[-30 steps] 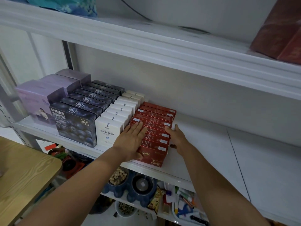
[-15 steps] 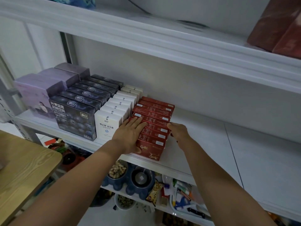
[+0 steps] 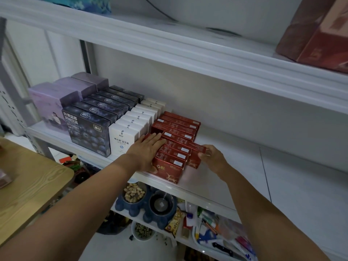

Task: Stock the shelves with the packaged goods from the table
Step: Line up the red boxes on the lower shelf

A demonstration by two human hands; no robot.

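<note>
Since before, one red box [image 3: 195,154] has slid out rightward from the row [image 3: 175,129]; right hand [image 3: 213,158] fingers clamped on it; left hand [image 3: 148,149] lies flat, fingers together, on the row.

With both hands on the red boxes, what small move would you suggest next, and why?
Probably push the skewed red box back into the red row with the right hand: it juts out right of the line, while the left hand lies flat on the front boxes.
</note>
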